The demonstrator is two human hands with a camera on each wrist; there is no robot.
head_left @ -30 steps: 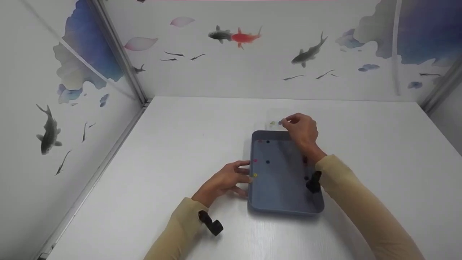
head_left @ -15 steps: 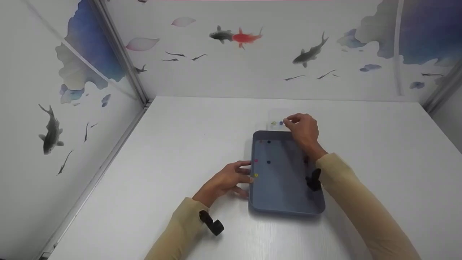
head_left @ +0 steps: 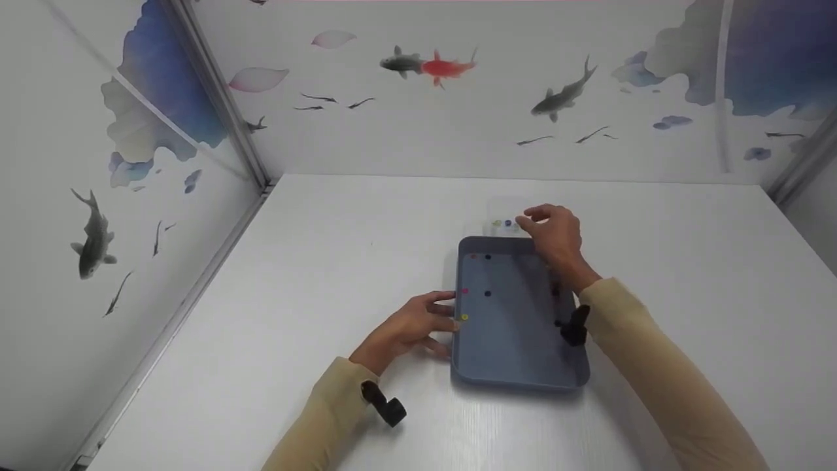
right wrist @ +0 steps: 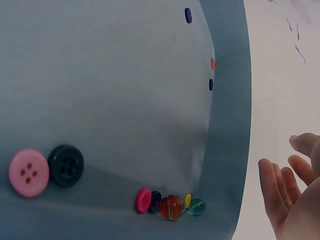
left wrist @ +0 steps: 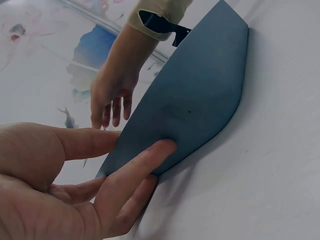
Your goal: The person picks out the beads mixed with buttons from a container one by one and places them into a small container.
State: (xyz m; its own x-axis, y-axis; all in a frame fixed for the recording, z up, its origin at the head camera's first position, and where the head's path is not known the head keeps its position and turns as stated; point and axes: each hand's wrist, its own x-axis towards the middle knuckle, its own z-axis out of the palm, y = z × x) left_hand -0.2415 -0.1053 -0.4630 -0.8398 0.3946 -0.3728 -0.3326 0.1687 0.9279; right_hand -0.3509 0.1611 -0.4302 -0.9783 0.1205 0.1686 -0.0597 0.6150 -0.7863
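A grey-blue tray (head_left: 516,353) stands on the table. My left hand (head_left: 412,324) rests against its left side with fingers fairly straight, touching the outer wall and rim. Behind the tray, my right hand (head_left: 556,239) is beside a clear container (head_left: 507,206), which holds a blue piece (head_left: 508,223) and pale or yellowish ones. Nothing shows between the right fingers, loosely bent in the right wrist view. Inside the tray lie a pink button (right wrist: 29,172), a dark button (right wrist: 66,165), a magenta button (right wrist: 143,200), an orange bead (right wrist: 171,207) and a green bead (right wrist: 196,206).
Along the tray's left side are a yellow button (head_left: 464,317), a red-pink one (head_left: 465,290) and dark ones. The white table (head_left: 327,261) meets a printed back wall (head_left: 458,144) and a side wall (head_left: 39,261) at left.
My right hand has shifted slightly right, away from the blue piece, which now shows apart from the fingertips in the clear container. The left hand keeps its place on the tray.
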